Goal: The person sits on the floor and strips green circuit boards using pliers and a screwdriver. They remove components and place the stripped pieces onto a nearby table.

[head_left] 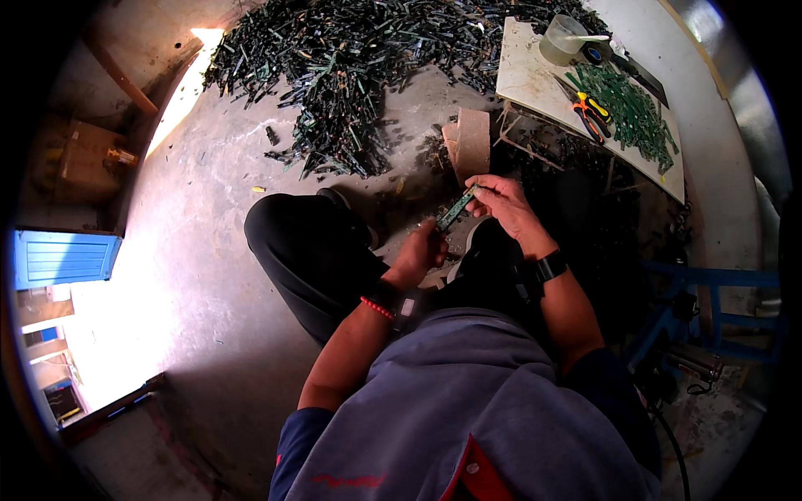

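A narrow green circuit board strip [455, 210] slants between my two hands, above my knees. My left hand [419, 250] is closed around its lower end. At the upper end, the thumb and fingers of my right hand [499, 200] pinch the strip near its tip. Small details on the strip are too fine to make out. Just beyond my right hand stands a piece of brown cardboard [473, 142].
A big heap of dark and green strips [338, 75] covers the floor ahead. At the right, a low board table [522, 71] bears a pile of green strips [626, 108], orange-handled pliers [590, 121], yellow-handled cutters [595, 105] and a clear plastic tub [561, 42]. A blue metal frame [718, 292] stands lower right.
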Tool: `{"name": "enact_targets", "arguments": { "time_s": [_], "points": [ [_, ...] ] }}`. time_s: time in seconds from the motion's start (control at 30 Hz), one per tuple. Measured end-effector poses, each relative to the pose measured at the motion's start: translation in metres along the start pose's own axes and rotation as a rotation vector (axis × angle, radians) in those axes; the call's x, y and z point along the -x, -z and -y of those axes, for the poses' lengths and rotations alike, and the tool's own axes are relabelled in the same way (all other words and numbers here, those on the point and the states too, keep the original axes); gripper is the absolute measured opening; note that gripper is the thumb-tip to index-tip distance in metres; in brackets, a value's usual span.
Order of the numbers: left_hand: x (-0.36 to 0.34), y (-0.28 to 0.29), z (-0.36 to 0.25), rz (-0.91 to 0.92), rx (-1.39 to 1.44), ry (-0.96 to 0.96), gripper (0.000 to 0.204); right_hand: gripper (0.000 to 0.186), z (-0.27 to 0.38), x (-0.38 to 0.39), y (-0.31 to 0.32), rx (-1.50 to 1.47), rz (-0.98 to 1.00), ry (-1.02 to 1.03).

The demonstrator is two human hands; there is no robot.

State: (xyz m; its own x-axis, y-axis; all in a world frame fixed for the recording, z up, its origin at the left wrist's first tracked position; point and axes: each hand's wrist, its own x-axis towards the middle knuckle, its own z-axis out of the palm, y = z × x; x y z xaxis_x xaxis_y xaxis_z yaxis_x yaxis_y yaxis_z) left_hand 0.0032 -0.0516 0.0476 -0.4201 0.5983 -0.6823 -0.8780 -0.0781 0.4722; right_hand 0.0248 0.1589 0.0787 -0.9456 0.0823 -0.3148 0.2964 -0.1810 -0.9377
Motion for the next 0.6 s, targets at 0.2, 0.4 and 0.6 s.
{"name": "enact_targets", "arguments": {
  "time_s": [0.2, 0.4, 0.6],
  "points": [
    [-0.0011, 0.0010, 0.0005, -0.007, -0.012, 0.001, 0.033, 0.023, -0.0024, -0.0006, 0.0002, 0.001, -0.001, 0.016],
    [0.0002, 0.0000, -0.0001, -0.012, -0.014, 0.008, 0.032, 0.023, -0.0035, -0.0013, 0.0000, 0.006, -0.014, 0.013],
    [0.0037, -0.0028, -0.0018, -0.030, -0.041, -0.008, 0.034, 0.023, -0.0046, -0.0018, 0.0005, 0.000, -0.009, 0.000]
  ]
}}
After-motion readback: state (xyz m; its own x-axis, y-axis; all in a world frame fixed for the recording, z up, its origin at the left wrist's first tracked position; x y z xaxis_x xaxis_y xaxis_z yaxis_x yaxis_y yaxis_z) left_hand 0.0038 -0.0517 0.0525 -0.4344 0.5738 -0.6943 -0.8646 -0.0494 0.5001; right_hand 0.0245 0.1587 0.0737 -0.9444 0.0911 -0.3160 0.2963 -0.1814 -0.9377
